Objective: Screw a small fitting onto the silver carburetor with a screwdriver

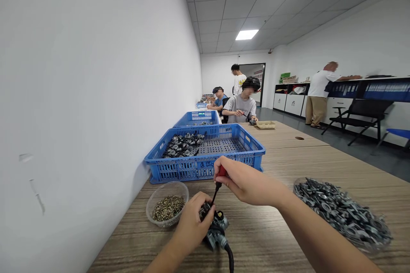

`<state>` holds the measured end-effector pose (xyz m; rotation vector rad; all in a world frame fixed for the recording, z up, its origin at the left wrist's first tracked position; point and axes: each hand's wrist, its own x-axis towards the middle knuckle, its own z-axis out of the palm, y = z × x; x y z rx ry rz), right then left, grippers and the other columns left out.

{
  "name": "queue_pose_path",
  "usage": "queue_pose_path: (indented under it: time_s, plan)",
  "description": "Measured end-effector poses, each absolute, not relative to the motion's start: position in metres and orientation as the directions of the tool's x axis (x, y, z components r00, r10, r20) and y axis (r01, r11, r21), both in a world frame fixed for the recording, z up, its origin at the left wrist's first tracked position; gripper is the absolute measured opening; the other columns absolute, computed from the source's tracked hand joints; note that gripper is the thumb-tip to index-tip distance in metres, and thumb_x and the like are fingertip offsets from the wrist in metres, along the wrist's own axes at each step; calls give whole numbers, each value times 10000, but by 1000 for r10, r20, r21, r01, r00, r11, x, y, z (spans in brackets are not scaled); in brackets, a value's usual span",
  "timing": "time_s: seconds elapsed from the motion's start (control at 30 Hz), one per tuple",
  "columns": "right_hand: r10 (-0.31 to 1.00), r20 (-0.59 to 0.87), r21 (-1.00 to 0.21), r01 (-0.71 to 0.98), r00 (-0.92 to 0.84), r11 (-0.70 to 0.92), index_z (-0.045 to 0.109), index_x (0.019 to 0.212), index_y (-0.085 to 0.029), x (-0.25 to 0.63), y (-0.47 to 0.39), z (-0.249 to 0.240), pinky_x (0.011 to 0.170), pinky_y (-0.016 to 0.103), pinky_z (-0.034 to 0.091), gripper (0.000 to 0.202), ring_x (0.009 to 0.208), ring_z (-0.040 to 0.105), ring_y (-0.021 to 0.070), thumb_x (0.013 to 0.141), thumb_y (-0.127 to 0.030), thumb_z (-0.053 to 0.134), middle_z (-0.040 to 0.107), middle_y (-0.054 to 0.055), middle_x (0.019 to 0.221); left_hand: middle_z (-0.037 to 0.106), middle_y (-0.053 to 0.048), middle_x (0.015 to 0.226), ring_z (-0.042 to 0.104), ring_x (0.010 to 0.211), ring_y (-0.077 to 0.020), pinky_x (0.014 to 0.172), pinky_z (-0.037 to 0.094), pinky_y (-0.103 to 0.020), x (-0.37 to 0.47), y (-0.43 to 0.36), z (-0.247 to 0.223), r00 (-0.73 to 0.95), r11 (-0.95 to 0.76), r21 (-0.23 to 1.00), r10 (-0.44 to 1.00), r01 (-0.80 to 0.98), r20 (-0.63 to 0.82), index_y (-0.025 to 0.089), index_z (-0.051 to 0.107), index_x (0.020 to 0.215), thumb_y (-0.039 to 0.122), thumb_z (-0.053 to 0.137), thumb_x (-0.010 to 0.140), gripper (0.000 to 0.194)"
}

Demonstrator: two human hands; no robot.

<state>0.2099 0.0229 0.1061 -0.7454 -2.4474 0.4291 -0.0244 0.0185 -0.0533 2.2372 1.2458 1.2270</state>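
The left hand (192, 222) clamps the metal part (215, 226) on the table while the right hand (243, 181) grips a screwdriver (218, 181) above it.

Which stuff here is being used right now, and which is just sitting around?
In use:
left hand gripping the small metal part
right hand holding the red-handled screwdriver
bowl of screws

Sitting around:
blue basket
heap of metal pieces
second blue basket
black chair
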Motion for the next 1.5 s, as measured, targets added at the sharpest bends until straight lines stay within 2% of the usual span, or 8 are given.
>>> queue_pose_path:
  time_s: [0.17, 0.43, 0.67, 0.93, 1.07, 1.23, 1.37, 1.5]
  plan:
    - [583, 410, -365, 459, -702, 810, 562, 1151, -239, 214, 25, 110, 789, 319, 477, 74, 921, 677, 203, 1136, -280, 622, 748, 39, 1079, 788, -90, 1038, 756, 978, -269, 888, 603, -433, -13, 21, -66, 225, -532, 732, 846, 426, 483, 250, 669, 1035, 294, 561, 1088, 128]
    - [531, 561, -75, 599, -636, 797, 649, 923, -233, 210, 38, 100, 628, 301, 281, 251, 607, 539, 146, 1127, -365, 582, 633, -35, 676, 691, -80, 951, 682, 894, -257, 832, 581, -433, -9, 23, -77, 194, -540, 728, 838, 422, 510, 246, 579, 976, 472, 508, 1139, 288]
    - [558, 502, -209, 533, -661, 820, 565, 1157, -226, 205, 23, 106, 716, 305, 400, 67, 816, 634, 184, 1094, -249, 561, 729, 33, 1002, 744, -95, 1042, 704, 973, -262, 927, 560, -432, -8, 16, -69, 252, -454, 801, 889, 390, 382, 232, 612, 1029, 492, 544, 1125, 285]
    - [543, 467, -318, 441, -698, 839, 536, 1167, -226, 210, 23, 106, 767, 312, 452, 76, 845, 610, 176, 1096, -208, 556, 701, 48, 1082, 759, -147, 1243, 722, 1133, -321, 1038, 558, -532, -17, 8, -57, 309, -406, 816, 904, 411, 295, 235, 611, 1214, 524, 632, 1083, 318]
    - [545, 465, -278, 469, -698, 838, 536, 1139, -228, 213, 25, 106, 733, 309, 419, 64, 820, 603, 174, 1140, -281, 573, 705, 37, 1055, 763, -151, 1273, 725, 1159, -322, 1050, 560, -539, -22, 8, -53, 369, -376, 833, 901, 407, 227, 234, 584, 1251, 512, 632, 1079, 330]
    - [482, 527, -91, 518, -699, 851, 583, 1072, -227, 210, 25, 106, 658, 300, 330, 180, 729, 565, 148, 1158, -383, 612, 717, 6, 975, 769, -134, 1321, 739, 1165, -298, 1033, 580, -479, -27, 12, -55, 468, -386, 855, 861, 346, 199, 244, 535, 1284, 460, 720, 1028, 382]
    - [438, 558, 37, 549, -705, 835, 607, 1098, -227, 204, 22, 102, 644, 314, 321, 188, 706, 542, 154, 1159, -405, 601, 720, 17, 984, 756, -99, 1192, 725, 1076, -273, 972, 581, -431, -27, 16, -61, 460, -437, 813, 854, 385, 241, 236, 542, 1243, 477, 705, 1030, 360]
    - [431, 532, -138, 427, -729, 894, 524, 1238, -204, 202, 16, 102, 817, 345, 499, 115, 948, 628, 209, 1124, -209, 540, 663, 97, 1184, 731, -99, 1200, 702, 1108, -277, 985, 555, -429, -25, 17, -62, 469, -481, 771, 841, 417, 270, 234, 530, 1249, 487, 654, 1056, 342]
